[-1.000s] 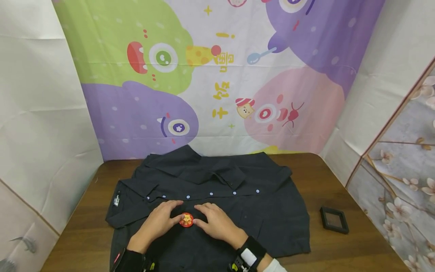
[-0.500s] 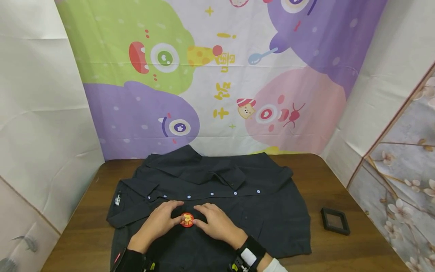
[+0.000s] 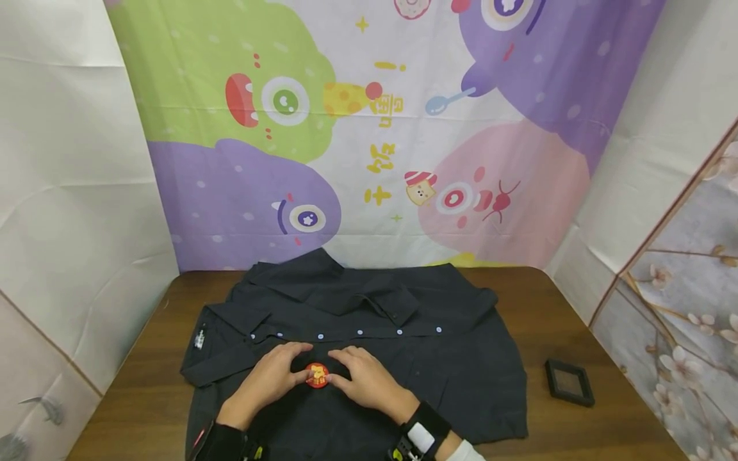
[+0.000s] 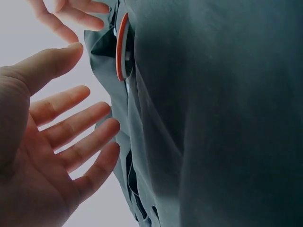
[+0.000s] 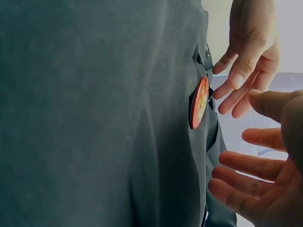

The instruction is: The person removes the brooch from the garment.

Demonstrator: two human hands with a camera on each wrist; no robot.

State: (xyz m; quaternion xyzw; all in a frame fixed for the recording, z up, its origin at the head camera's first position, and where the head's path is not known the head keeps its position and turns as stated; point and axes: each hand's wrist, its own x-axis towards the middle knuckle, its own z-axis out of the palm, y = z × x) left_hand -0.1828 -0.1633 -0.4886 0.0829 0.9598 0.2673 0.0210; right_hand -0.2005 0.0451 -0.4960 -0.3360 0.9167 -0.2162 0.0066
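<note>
A round red badge (image 3: 317,376) with a gold design lies on the front of a dark shirt (image 3: 461,384), below its row of pale buttons. In the left wrist view the badge (image 4: 122,47) shows a red rim and a pale back standing slightly off the cloth. My left hand (image 3: 271,381) is on its left side, fingers spread and thumb near its edge. Opposite it, my right hand (image 3: 369,381) is held the same way. Both wrist views show the thumbs apart from the badge, with nothing in the left hand (image 4: 61,146) or right hand (image 5: 270,179).
The shirt is spread over a brown wooden table (image 3: 623,429), its collar toward the back. A small black square frame (image 3: 571,398) lies at the right. A cartoon-printed cloth (image 3: 369,243) hangs behind the table, and pale panels stand at both sides.
The camera view has tilted slightly, so the scene sits a little lower. Both hands keep their places beside the badge, which has not moved on the shirt.
</note>
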